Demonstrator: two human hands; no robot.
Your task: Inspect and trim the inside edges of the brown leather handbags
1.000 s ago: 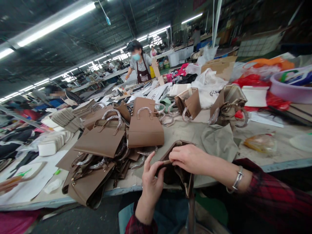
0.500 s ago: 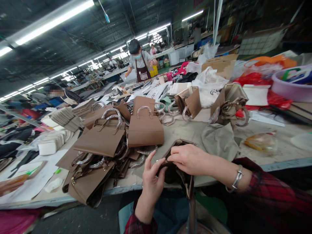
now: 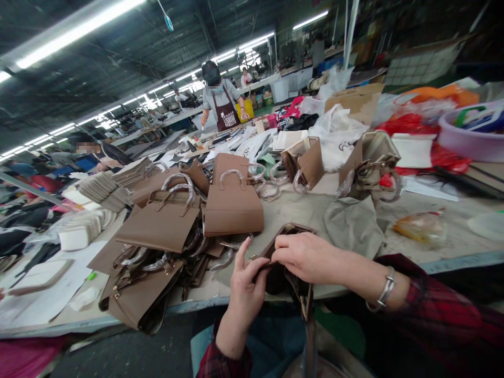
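Observation:
A brown handbag [image 3: 298, 229] lies at the table's front edge with its mouth towards me, its lower part hanging over my lap. My left hand [image 3: 246, 286] pinches the bag's rim between thumb and index finger, the other fingers raised. Close beside it, my right hand [image 3: 303, 257] grips the same rim, its fingers curled over the edge; the fingertips partly hide what they hold. The inside of the bag is dark. To the left, a heap of brown handbags [image 3: 159, 223] with plastic-wrapped handles touches a standing brown handbag [image 3: 234, 209].
Crumpled grey-green cloth [image 3: 352, 223] lies beyond my right hand, near a clear bag with yellow contents [image 3: 419, 227]. More brown handbags [image 3: 311, 163] stand farther back. A purple basin [image 3: 470, 139] is at right, stacked pale pieces [image 3: 84, 231] at left. A co-worker in an apron [image 3: 224, 100] stands across.
Both my hands keep nearly the same hold on the bag's rim. The co-worker's head and arms have shifted slightly. A hand at the far left edge has gone from view.

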